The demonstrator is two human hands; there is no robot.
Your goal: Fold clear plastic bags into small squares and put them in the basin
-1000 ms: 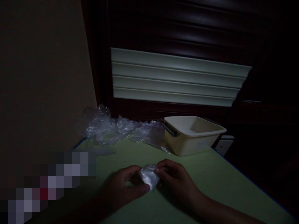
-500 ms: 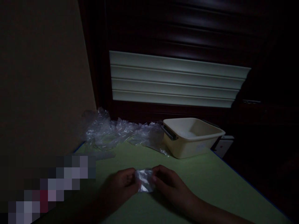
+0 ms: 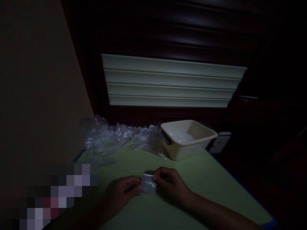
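Between my two hands is a small square of clear, shiny plastic (image 3: 148,184), perhaps a folded plastic bag. My left hand (image 3: 123,191) pinches its left edge with thumb and fingers. At the upper right corner, my right hand (image 3: 169,183) grips it with fingers closed. The piece is just over the green table top (image 3: 168,207); whether it touches the surface I cannot tell. Dim light hides the finer detail of the plastic and of my fingers.
Crumpled clear plastic bags (image 3: 103,137) lie along the back left of the table. A cream plastic basin (image 3: 187,150) with dark handles stands at the back right, with clear plastic inside. Beyond it is a pale flat object (image 3: 220,142). A slatted dark panel (image 3: 168,111) rises behind.
The view has shifted, so the basin appears further left. My right hand has moved to the plastic's upper corner, and the plastic now shows less glare. Both hands keep hold.
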